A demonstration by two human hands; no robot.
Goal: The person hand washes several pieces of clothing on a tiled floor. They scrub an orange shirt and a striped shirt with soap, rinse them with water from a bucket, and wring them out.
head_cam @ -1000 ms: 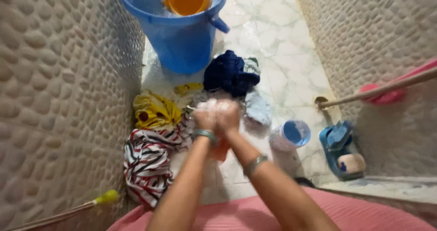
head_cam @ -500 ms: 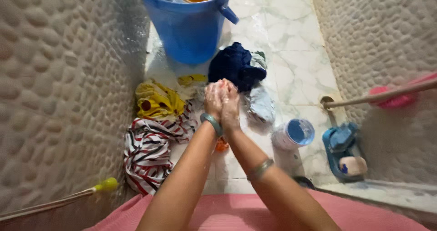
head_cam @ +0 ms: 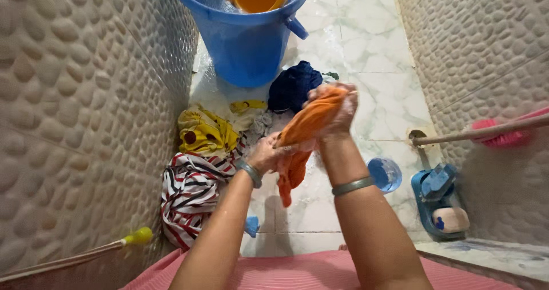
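- Both hands wring a wet orange cloth (head_cam: 306,131) above the tiled floor (head_cam: 377,96); the right hand (head_cam: 337,108) is clenched round its upper end, the left hand (head_cam: 264,154) pinches it lower down; its tail hangs below the grip.
- Right of the grip: a blue tub (head_cam: 384,174), and a soap bar (head_cam: 450,219) on a blue holder (head_cam: 430,196); any label is unreadable.
- Beyond the grip, a blue bucket (head_cam: 249,38), its top cut off; left, striped laundry (head_cam: 191,190).
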